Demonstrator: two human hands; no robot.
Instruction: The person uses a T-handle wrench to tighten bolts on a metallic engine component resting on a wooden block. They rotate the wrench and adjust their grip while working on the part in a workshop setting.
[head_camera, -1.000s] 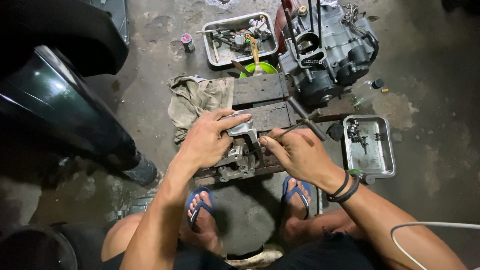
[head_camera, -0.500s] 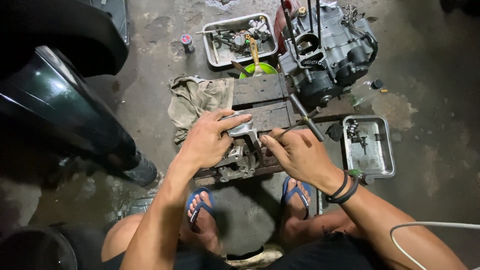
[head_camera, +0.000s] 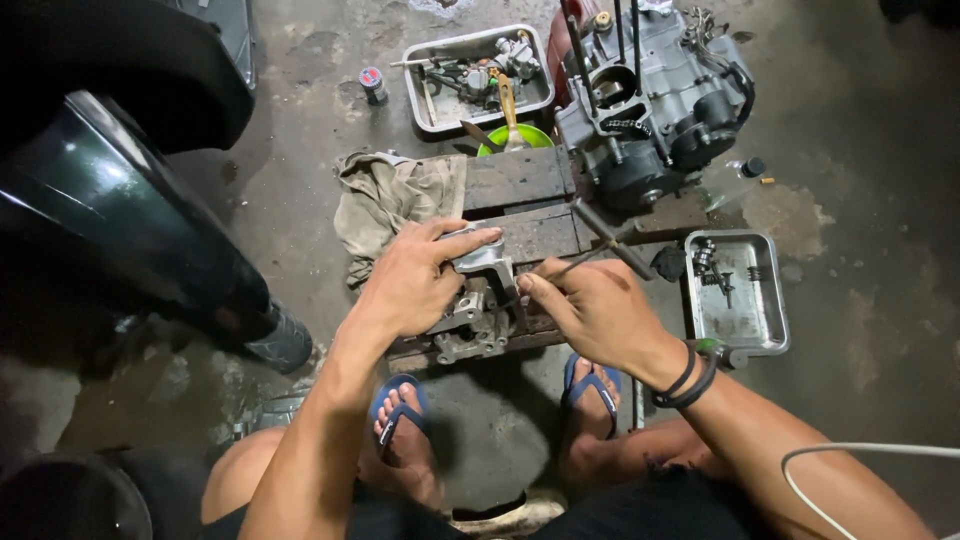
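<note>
Seen from above, a squatting person works over dark wooden planks (head_camera: 520, 190) on a concrete floor. The left hand (head_camera: 415, 280) lies half-curled over a grey cast-metal engine part (head_camera: 475, 300), its fingers stretched rightward across the part's top and its thumb on the far edge, pressing it down on the planks. The right hand (head_camera: 595, 310) is closed around a thin dark metal tool (head_camera: 565, 265), pinched between thumb and fingers; the tool's tip sits at the right side of the part, just beside the left fingertips. Farther away stand a grey motorcycle engine block (head_camera: 650, 100) and a steel tray of small parts (head_camera: 430, 95). A second shallow steel tray (head_camera: 745, 310) lies to the right, a crumpled beige rag (head_camera: 390, 200) to the left.
</note>
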